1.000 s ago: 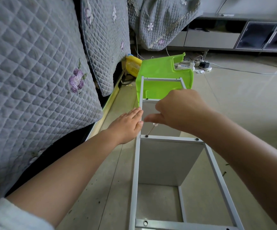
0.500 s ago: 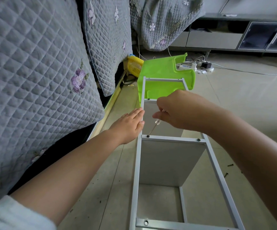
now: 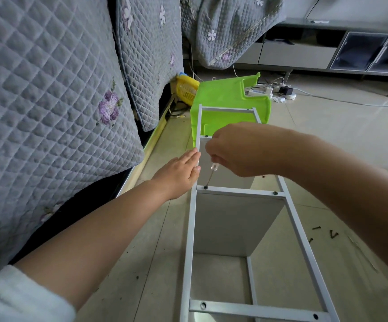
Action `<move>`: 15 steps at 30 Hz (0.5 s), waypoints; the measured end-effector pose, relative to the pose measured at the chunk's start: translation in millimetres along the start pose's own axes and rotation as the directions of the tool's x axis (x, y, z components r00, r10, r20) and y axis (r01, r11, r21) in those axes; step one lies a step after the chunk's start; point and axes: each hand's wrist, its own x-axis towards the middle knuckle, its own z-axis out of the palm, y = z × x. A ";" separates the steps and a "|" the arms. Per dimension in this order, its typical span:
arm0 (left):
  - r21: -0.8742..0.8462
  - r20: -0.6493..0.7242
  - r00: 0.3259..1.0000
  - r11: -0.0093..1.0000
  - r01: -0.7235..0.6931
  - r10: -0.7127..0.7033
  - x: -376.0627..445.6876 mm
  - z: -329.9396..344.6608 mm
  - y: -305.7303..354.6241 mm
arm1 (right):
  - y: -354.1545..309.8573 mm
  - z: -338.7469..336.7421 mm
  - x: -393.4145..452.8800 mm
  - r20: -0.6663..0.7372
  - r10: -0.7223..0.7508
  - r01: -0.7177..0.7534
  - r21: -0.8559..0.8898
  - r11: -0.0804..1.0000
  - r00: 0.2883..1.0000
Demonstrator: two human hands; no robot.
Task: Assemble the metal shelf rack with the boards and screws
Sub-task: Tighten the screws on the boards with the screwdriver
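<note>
The white metal shelf rack (image 3: pixel 189 240) lies on its side on the floor, stretching away from me, with a grey board (image 3: pixel 232 221) fixed under its middle crossbar. My left hand (image 3: pixel 179 173) presses flat with straight fingers against the rack's left rail. My right hand (image 3: pixel 241 149) grips a screwdriver (image 3: pixel 211 174) with a clear handle. Its tip sits on a dark screw (image 3: pixel 205 187) at the left end of the middle crossbar. Another screw (image 3: pixel 275 193) sits at that bar's right end.
Several loose dark screws (image 3: pixel 325 233) lie on the tiled floor right of the rack. A green plastic stool (image 3: pixel 225 96) stands at the rack's far end, a yellow basket (image 3: pixel 187 89) beside it. A quilted grey sofa cover (image 3: pixel 49 101) fills the left. Power strips and cables (image 3: pixel 271 90) lie beyond.
My right hand has shifted slightly left and turned, bringing the screwdriver shaft more into view above the screw. The left hand stays on the rail.
</note>
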 end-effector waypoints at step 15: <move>-0.125 -0.030 1.000 0.992 0.001 -0.005 4.1 6.5 -4.8 | -0.3 -12.2 6.0 0.193 0.098 -0.128 0.153 0.980 0.976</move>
